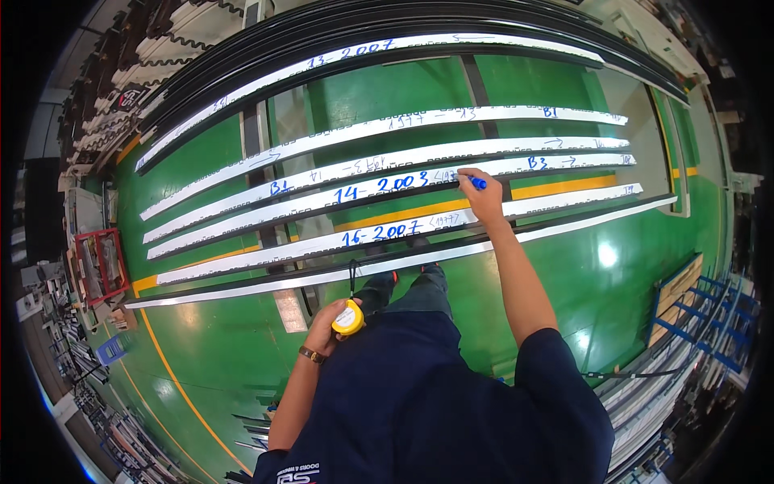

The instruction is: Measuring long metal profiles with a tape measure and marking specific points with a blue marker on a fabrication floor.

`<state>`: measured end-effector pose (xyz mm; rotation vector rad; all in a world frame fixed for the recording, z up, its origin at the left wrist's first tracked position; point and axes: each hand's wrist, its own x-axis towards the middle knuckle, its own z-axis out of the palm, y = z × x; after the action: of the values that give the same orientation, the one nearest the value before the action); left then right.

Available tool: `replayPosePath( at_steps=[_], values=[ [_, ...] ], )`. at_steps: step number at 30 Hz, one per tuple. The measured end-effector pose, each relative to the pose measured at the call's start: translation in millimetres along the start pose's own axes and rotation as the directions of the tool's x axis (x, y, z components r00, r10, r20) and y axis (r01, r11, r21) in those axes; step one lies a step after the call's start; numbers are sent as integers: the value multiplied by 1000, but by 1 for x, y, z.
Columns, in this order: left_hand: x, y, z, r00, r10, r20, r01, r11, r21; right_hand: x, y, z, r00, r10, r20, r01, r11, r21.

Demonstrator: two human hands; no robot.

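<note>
Left hand (326, 324): fingers curl around yellow tape measure (348, 318), near side; its black strap (352, 276) extends far | Right hand (482, 198): fingers pinch blue marker (480, 184) at inked white-faced profile (383, 187), right of centre; tip contact cannot be told | Parallel profiles (379, 234) span left to right; green floor (226, 343) beneath

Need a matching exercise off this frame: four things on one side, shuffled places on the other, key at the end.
Things
1. yellow tape measure
2. blue marker
3. watch
4. red frame

Places
A. around the left wrist
B. toward the picture's left edge, away from both hands
C. in the right hand
D. in the left hand

Pairs: 1-D, 2-C, 3-A, 4-B
</note>
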<state>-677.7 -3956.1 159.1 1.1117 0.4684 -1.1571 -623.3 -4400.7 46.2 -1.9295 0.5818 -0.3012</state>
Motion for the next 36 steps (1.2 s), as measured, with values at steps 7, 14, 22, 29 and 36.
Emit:
replayPosePath(
  at_steps=[7,14,22,29,36],
  values=[
    [1,0,-3,1000,-12,-8,12,1000,-10,4,-3,-5,995,27,-99,-24,999,27],
    [1,3,-2,1000,-15,0,15,1000,-18,2,-4,-9,995,59,-83,-61,998,-24],
    [3,7,-10,1000,-19,15,19,1000,5,1,-10,-8,989,81,-124,-68,992,105],
    [3,9,-19,999,-38,26,38,999,-1,1,-3,-19,984,171,-49,-162,974,159],
    [22,0,-18,984,-80,159,95,992,-85,-45,-35,-29,950,233,-210,-173,948,267]
  ],
)
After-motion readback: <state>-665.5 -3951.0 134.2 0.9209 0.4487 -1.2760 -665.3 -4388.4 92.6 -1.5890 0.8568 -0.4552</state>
